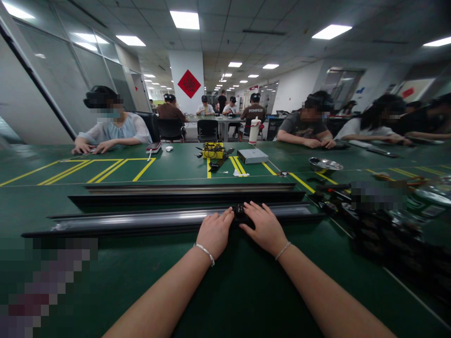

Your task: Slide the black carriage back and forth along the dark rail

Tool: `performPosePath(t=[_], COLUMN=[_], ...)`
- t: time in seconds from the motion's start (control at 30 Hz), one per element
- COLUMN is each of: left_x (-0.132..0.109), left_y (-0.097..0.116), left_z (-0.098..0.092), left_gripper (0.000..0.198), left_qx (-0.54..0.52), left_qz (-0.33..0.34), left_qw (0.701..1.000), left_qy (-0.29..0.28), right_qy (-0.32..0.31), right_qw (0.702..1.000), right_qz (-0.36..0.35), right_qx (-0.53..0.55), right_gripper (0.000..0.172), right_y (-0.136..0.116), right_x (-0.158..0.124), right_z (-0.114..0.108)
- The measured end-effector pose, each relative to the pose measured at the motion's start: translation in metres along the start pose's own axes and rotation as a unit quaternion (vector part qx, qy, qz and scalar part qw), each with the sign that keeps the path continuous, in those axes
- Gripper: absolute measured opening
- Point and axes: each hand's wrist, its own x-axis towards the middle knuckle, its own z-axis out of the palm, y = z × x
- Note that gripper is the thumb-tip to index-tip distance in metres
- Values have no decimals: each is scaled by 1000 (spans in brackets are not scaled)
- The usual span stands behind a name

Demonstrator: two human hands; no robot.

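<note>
Both hands meet at a small black part (239, 212) on the near long rail. My left hand (215, 231) has its fingers pressed together, their tips at the part's left side. On its right side, my right hand (265, 227) touches the part with fingers and thumb around it. The near rail (141, 218) is long and dark with a shiny, clear-looking strip along it, lying crosswise on the green table (148, 272). Just behind it lies a second long black rail (176, 199). The part's underside is hidden by the fingers.
Beyond the rails are a yellow basket (213, 150) with black cables, a grey box (252, 156), a white cup (254, 131) and a metal bowl (326, 164). Black parts (373, 234) crowd the right side. People sit across the table.
</note>
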Motion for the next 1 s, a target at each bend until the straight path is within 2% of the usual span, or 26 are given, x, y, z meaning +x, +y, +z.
performPosePath(t=[0.53,1.0], left_x=[0,-1], left_y=[2,5], left_z=[-5,-2], left_gripper=[43,40], left_qx=[14,6], left_qz=[3,-5], left_qw=[1000,1000], left_qy=[-8,9], right_qy=[-5,5], right_qw=[1000,1000], right_qz=[-1,-23], right_qx=[10,18], right_gripper=[44,43], right_y=[5,8], right_x=[0,1], right_z=[1,1])
